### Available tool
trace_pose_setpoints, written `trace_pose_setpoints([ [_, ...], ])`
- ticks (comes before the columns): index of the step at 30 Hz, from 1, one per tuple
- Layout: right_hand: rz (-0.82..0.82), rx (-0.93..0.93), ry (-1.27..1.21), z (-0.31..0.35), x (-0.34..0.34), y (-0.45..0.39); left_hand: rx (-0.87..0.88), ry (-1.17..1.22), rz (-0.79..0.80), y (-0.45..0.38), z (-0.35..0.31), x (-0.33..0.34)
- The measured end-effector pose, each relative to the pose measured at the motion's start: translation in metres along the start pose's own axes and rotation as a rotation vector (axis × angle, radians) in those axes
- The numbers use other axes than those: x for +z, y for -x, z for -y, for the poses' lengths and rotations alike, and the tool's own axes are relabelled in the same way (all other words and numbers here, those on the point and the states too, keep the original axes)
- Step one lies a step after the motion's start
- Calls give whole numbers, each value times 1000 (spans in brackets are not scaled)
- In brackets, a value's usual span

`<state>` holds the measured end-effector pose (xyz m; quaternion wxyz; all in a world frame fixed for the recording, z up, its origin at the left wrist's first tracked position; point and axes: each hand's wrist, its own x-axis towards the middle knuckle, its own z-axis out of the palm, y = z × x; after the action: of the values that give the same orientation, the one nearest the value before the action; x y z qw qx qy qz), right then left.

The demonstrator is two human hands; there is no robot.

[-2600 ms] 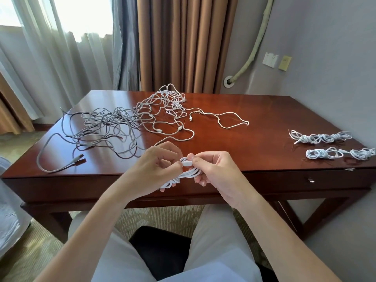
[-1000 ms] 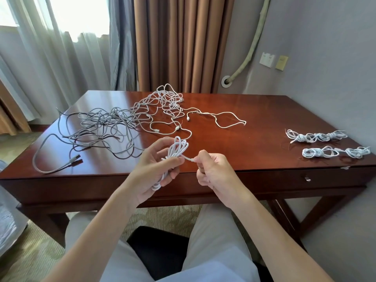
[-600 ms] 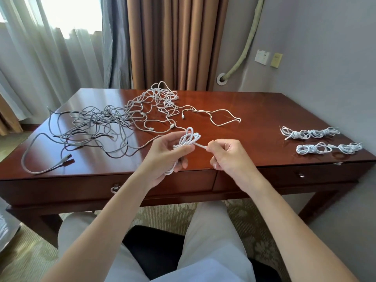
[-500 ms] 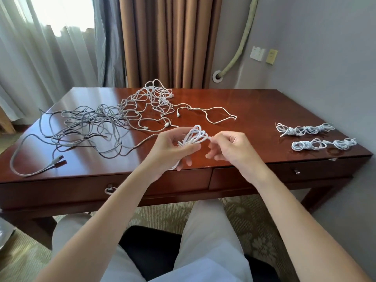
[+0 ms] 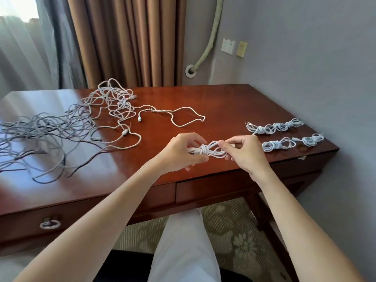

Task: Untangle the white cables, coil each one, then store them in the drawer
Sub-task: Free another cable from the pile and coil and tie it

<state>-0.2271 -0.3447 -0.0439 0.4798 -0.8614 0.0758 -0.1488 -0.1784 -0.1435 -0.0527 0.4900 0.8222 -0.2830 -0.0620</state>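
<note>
Fingers of left hand [image 5: 180, 152] and right hand [image 5: 243, 151] (both curled) around coiled cable [image 5: 207, 152]

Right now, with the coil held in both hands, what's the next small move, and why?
Probably set the coil down beside the two finished coils on the desk. Both the left hand and right hand grip it, it looks wrapped, and the tangle remains.

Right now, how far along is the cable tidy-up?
Done: coiled bundles lie at the desk's right edge. In hand: left hand and right hand grip another coil. Left: tangled white cables, and the drawer is closed.
</note>
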Motion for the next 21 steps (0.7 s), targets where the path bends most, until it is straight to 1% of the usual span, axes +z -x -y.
trace_pose_setpoints([
  [2,-73,-16,57,-15,-8,-15,-18,46,-28,-16,7,13],
  [3,-100,-21,97,-22,-11,-22,-8,32,-42,-24,10,21],
  [6,-135,-13,240,-46,-17,-40,71,-107,-80,-42,20,48],
  [9,-163,-18,301,-65,-22,-47,129,-248,-68,-55,29,67],
  [12,-197,-31,354,-76,-25,-47,139,-267,-74,-69,35,77],
  [15,-201,1,456,-76,-27,-49,153,-325,-51,-78,35,81],
  [18,-242,-21,525,-65,-28,-52,151,-260,-62,-78,34,80],
  [21,-290,-85,515,-53,-25,-57,126,-76,-164,-74,31,72],
])
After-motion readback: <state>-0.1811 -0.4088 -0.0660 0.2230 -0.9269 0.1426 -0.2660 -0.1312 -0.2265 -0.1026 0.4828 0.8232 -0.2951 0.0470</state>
